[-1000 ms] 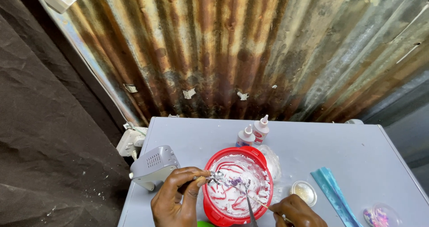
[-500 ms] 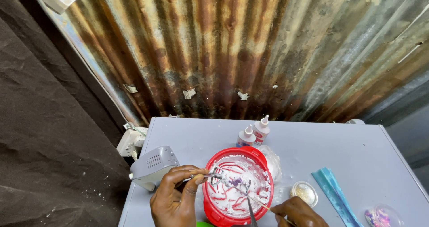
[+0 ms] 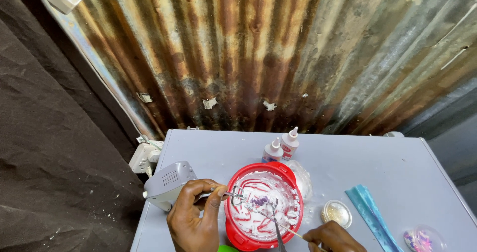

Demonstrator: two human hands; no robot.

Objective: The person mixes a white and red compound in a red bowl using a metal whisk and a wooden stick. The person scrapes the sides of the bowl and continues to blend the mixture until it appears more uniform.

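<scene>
A red bowl [image 3: 237, 230] holds white foam streaked with red and a purple blob. My left hand [image 3: 194, 222] grips a grey hand mixer [image 3: 166, 184] at the bowl's left rim, with its metal beater reaching over the foam. My right hand [image 3: 333, 237], at the bottom edge, pinches a thin wooden stick [image 3: 278, 224] whose tip lies in the foam near the purple blob. A dark utensil also rests in the bowl.
Two small white squeeze bottles [image 3: 280, 147] stand behind the bowl on the grey table [image 3: 372, 167]. A round glitter pot [image 3: 336, 213], a blue strip [image 3: 370, 215] and a pot of sequins [image 3: 420, 239] lie to the right. Rusty corrugated wall [image 3: 258, 58] behind; power strip [image 3: 144, 157] at left.
My left hand has shifted slightly on the mixer. The stick in my right hand has moved a little within the foam.
</scene>
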